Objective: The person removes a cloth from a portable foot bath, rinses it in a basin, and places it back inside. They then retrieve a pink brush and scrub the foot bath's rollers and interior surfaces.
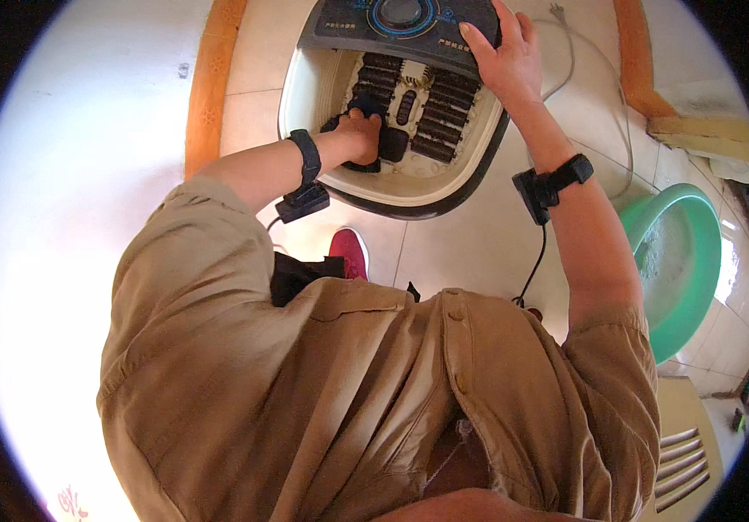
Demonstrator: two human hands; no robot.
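Observation:
An electric foot bath basin (296,98) stands on the tiled floor before me, with a dark control panel (374,29) across its far end. Inside it, dark massage rollers (443,117) run in rows beside wet-looking, pale plastic. My left hand (360,134) reaches down into the basin on its left side, its fingers pressed on a dark cloth (362,104). Around the far right corner of the control panel lies my right hand (508,59), the thumb on top and the other fingers over the edge.
A green plastic tub (687,274) holding sudsy water stands at the right. A power cord with its plug (557,12) trails over the floor beyond the basin. At lower right is a slatted plastic stool or chair (681,417). A wall rises at the left.

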